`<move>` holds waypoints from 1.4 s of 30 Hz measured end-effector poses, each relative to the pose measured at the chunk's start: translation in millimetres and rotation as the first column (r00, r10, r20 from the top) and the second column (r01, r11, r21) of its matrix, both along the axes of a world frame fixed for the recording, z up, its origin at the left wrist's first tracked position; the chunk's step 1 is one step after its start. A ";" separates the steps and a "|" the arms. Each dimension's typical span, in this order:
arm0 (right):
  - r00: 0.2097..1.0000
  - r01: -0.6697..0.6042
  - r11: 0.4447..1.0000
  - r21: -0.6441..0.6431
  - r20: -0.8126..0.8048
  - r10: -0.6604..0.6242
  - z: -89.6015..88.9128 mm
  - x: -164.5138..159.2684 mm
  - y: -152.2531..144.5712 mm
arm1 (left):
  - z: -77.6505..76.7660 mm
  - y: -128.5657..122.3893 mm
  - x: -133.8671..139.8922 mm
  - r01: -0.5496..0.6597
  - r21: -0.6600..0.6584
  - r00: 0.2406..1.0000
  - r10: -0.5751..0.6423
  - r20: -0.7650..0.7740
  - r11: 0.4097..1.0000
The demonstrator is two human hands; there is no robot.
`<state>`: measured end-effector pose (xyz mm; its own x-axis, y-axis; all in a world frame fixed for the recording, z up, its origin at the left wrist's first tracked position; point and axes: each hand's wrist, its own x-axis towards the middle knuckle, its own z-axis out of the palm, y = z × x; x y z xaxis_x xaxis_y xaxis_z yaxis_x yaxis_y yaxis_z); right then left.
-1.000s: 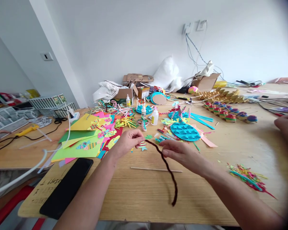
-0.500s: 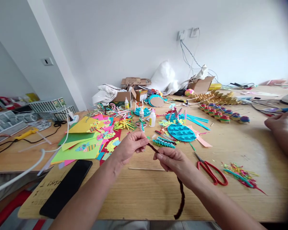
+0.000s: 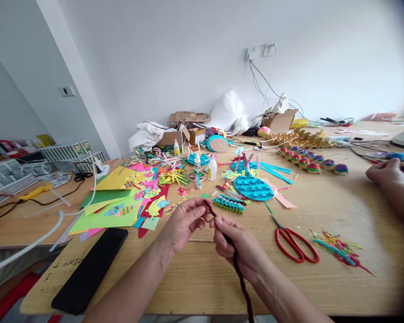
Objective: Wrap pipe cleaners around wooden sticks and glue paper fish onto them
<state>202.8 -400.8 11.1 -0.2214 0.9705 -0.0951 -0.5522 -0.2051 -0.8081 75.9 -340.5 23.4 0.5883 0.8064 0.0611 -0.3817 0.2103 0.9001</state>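
Note:
A long, fuzzy, dark brown pipe cleaner (image 3: pixel 241 278) runs between my two hands above the wooden table. My left hand (image 3: pixel 187 223) pinches its upper end between thumb and fingertips. Just below and to the right, my right hand (image 3: pixel 234 240) grips it, and the long tail hangs down past the table's front edge. Behind the hands lies a bundle of braided green, blue and dark strands (image 3: pixel 228 204). A thin wooden stick (image 3: pixel 202 240) lies partly hidden under the hands.
Red-handled scissors (image 3: pixel 296 244) and colourful scraps (image 3: pixel 340 251) lie to the right. A black phone (image 3: pixel 90 271) and coloured paper sheets (image 3: pixel 104 215) are at left. A blue scalloped disc (image 3: pixel 254 187) and glue bottle (image 3: pixel 212 168) stand farther back. Another person's hand (image 3: pixel 387 172) is at far right.
My hands have drawn closer together and slightly lower on the pipe cleaner. Its end now stands up from my left fingertips, and the tail hangs straighter.

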 end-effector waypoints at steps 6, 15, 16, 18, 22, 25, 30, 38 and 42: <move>0.968 -0.006 0.999 0.053 0.250 -0.007 -9.1 6.0 8.0 | 7.0 7.2 -5.9 -0.183 0.003 0.983 0.183 0.013 0.983; -0.196 -0.464 0.853 0.237 0.912 -0.360 -38.0 -0.8 28.4 | 23.7 14.2 -17.2 -0.143 0.063 0.988 0.146 -0.043 0.988; -0.237 -0.477 0.851 0.219 0.901 -0.364 -40.9 -4.8 29.4 | 23.1 13.4 -16.6 -0.143 0.068 0.988 0.147 -0.048 0.987; -0.282 -0.481 0.852 0.205 0.884 -0.372 -44.8 -6.4 31.9 | 21.9 12.1 -17.1 -0.164 0.095 0.984 0.170 -0.056 0.982; -0.255 -0.356 0.897 0.264 0.895 -0.365 -32.9 17.6 33.8 | 20.9 11.4 -23.2 -0.251 0.165 0.960 0.267 -0.083 0.954; -0.081 -0.167 0.890 0.424 0.894 -0.441 -2.8 37.5 25.1 | 20.1 10.8 -23.0 -0.295 0.185 0.940 0.320 -0.120 0.937; 0.151 -0.190 0.616 0.765 0.642 -0.751 40.5 30.5 1.6 | 20.3 3.6 -6.7 -0.269 0.186 0.943 0.297 -0.147 0.945; 0.044 -0.258 0.558 0.789 0.587 -0.809 35.1 26.4 3.0 | 26.0 -6.5 -4.1 -0.217 0.262 0.943 0.271 -0.192 0.940; 0.046 -0.263 0.553 0.791 0.583 -0.811 34.9 29.8 2.7 | 25.4 -5.0 -7.6 -0.215 0.250 0.951 0.261 -0.168 0.944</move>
